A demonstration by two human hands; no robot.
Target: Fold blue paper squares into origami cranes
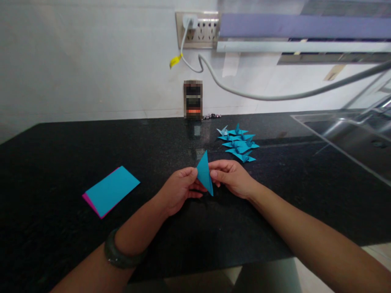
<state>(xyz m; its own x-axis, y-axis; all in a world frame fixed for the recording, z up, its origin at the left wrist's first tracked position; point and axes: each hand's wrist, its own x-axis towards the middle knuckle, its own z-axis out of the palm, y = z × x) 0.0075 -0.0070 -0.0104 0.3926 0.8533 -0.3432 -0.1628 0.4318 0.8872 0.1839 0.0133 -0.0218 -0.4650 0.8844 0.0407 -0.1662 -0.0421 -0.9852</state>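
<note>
Between my two hands a blue sheet of origami paper (204,173), folded into a triangle, is held up above the dark countertop. My left hand (182,187) pinches its left corner between thumb and fingers, with the other fingers curled behind. On the right edge, the thumb and fingers of my right hand (230,177) are closed on the paper. Several folded blue paper cranes (241,144) stand in a cluster beyond my right hand, a paler one at their back left. To the left lies a stack of blue and pink paper (112,191).
A black stone countertop (61,150) runs along a tiled wall. At the right is a metal sink (363,138). A blurred-out upright object (193,99) leans at the wall beside a beaded string (212,116). A grey cable (259,97) hangs from the socket panel (198,30).
</note>
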